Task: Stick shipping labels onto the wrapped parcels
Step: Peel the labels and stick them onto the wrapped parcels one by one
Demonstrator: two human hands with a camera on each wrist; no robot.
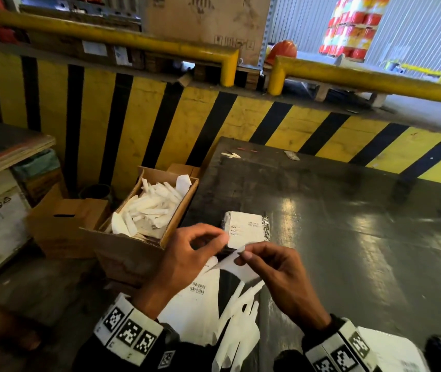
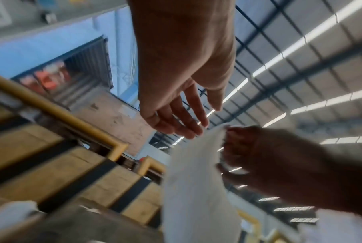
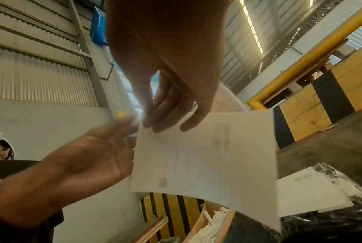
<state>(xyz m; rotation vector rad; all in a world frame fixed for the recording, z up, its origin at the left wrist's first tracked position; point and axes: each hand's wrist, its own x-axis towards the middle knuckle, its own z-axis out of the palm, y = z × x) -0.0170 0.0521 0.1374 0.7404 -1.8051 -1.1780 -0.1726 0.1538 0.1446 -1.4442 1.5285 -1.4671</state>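
A loose white shipping label (image 1: 240, 267) hangs between my hands above the table's near edge. My right hand (image 1: 243, 257) pinches its upper corner between thumb and fingers; the right wrist view shows these fingertips (image 3: 169, 125) on the label (image 3: 205, 156). My left hand (image 1: 214, 240) hovers just left of it with relaxed fingers and holds nothing; in the left wrist view its fingers (image 2: 188, 121) end close to the label's top edge (image 2: 196, 180). Beyond the hands a parcel (image 1: 266, 226) in dark, shiny wrap lies on the table with a white label stuck on top.
The dark table (image 1: 334, 237) spreads out to the right. An open cardboard box (image 1: 176, 216) of white backing strips stands at its left edge. Printed sheets (image 1: 197, 288) and loose strips (image 1: 240, 304) lie under my wrists. A yellow-and-black striped barrier (image 1: 160, 116) stands behind.
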